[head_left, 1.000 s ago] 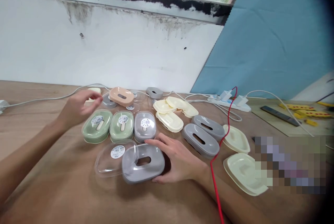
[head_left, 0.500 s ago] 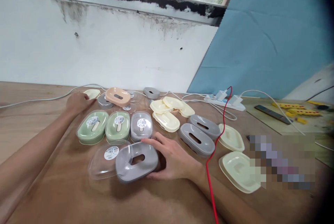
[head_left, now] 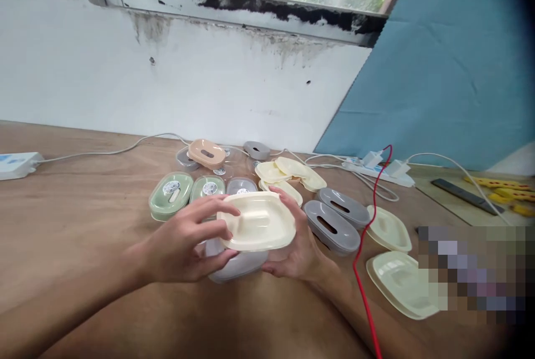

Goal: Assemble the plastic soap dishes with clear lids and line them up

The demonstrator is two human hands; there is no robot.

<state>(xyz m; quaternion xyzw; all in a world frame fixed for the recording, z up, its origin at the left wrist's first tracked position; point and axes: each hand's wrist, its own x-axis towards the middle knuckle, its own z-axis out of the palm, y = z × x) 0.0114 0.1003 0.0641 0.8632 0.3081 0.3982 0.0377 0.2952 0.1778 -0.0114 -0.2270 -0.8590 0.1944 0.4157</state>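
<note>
A cream oval plastic tray [head_left: 270,228] is held up in front of me, over the table. My left hand [head_left: 194,239] grips its left side, with fingertips on its inner face. My right hand [head_left: 296,242] is closed around the right side, fingers at the tray's rim and thumb lower down. Mostly hidden behind the tray is the grey soap dish that hand held earlier. Below the tray shows a clear cover [head_left: 240,267]; whether it touches the dish I cannot tell. Just behind stand two green soap dishes [head_left: 171,194] under clear covers and a grey one [head_left: 241,185].
Two grey slotted soap dishes [head_left: 332,228] lie to the right, near a red cable [head_left: 368,225]. Cream trays [head_left: 307,172] are piled behind my hands; pale green trays [head_left: 388,228] lie farther right. A peach dish [head_left: 207,154] and a power strip [head_left: 378,172] are near the wall.
My left hand has brought the cream tray from the far left to the middle, over the grey soap dish. My right hand has moved slightly right. The camera view has shifted left.
</note>
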